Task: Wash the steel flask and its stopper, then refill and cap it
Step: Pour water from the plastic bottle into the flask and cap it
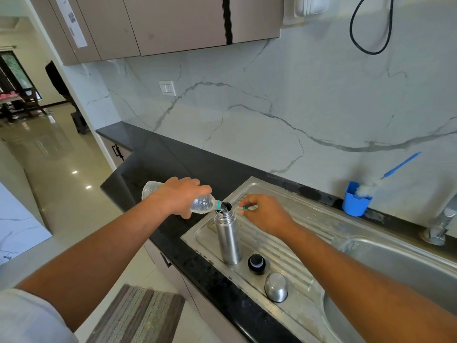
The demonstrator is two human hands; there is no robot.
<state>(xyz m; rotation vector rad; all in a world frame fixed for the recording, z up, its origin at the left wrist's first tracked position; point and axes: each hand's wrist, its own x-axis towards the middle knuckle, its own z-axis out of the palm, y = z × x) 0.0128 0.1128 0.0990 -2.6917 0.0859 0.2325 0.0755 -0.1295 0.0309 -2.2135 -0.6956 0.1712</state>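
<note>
The steel flask [228, 237] stands upright and uncapped on the ribbed drainboard [294, 246] of the sink. My left hand [181, 196] grips a clear plastic water bottle [204, 204], tipped so its mouth rests at the flask's opening, and water runs in. Just right of the flask's mouth, my right hand [263, 214] pinches the bottle's small teal cap [244, 207]. The black stopper [256, 263] sits on the drainboard beside the flask's base. The steel cup lid [276, 287] lies upside down nearer to me.
The sink basin [395, 276] lies to the right, with a steel tap [442, 224] behind it. A blue cup [356, 199] holding a foamy bottle brush stands at the back wall. Black countertop [158, 159] extends to the left. A striped mat [138, 315] lies on the floor.
</note>
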